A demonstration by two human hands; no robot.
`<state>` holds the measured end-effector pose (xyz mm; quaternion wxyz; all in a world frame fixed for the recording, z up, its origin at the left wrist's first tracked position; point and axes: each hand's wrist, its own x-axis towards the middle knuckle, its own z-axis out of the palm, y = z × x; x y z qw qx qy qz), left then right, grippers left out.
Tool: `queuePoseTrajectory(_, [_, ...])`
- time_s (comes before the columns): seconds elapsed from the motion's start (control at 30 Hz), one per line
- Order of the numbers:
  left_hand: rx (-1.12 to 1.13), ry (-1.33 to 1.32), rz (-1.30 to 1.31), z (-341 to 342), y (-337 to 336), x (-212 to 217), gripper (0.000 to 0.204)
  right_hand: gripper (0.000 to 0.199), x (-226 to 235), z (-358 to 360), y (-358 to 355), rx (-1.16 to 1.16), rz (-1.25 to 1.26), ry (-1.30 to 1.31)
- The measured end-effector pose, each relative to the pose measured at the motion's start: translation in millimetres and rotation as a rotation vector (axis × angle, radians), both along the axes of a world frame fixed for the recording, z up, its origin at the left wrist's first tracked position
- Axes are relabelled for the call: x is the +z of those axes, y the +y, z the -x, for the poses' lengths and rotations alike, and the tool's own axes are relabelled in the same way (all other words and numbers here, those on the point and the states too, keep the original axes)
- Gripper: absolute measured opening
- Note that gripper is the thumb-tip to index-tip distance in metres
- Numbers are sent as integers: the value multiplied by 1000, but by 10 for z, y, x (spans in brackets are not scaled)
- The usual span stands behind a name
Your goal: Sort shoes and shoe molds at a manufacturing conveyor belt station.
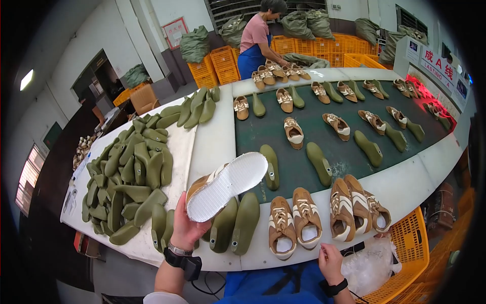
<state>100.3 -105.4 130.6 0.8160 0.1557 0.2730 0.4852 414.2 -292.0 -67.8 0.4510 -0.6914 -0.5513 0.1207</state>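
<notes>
My left hand [186, 225] is closed round a brown and white sneaker [200, 185]. The shoe is tilted so its white ridged sole [228, 185] faces me. My right hand [330, 263] hangs at the table's near edge with its fingers curled; whether anything is in them is hidden. Nearest to it stands a pair of brown sneakers [307, 218] with white laces and white stripes. To their right are several more brown sneakers [349, 207]. Olive-green shoe lasts [246, 223] lie beside and below the held shoe.
A heap of green lasts [131, 172] covers the table's left side. On the dark green belt [349, 152], sneakers and lasts stand in rows. Across the table a person in a blue apron [249, 61] handles sneakers. An orange crate [412, 248] with clear plastic bags is at my right.
</notes>
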Motion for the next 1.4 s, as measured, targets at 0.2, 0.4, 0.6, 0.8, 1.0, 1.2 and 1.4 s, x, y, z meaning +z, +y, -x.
queuePoseTrajectory(0.2, [-134,539,-400,-25,1059,59,37,13,-307,-2,211,-52,-76,-103])
queuePoseTrajectory(0.4, [-247,1701,-1032,-484,2512,-743,44,10,-628,15,385,-137,-188,-227])
queuePoseTrajectory(0.6, [-288,1884,-987,-1008,3220,-1878,39,21,-617,39,222,-124,-129,-301])
queuePoseTrajectory(0.8, [-249,1948,-913,-972,3478,-2357,52,20,-624,54,196,-71,-113,-281])
queuePoseTrajectory(1.0, [-169,1875,-1236,-740,2983,-1546,55,18,-563,26,272,-64,-130,-299])
queuePoseTrajectory(1.2, [-291,1687,-1410,71,1486,-659,47,16,-455,77,332,-97,5,-346])
queuePoseTrajectory(1.4, [23,1988,-1187,1274,-65,-997,61,17,-664,74,316,-102,-7,-278])
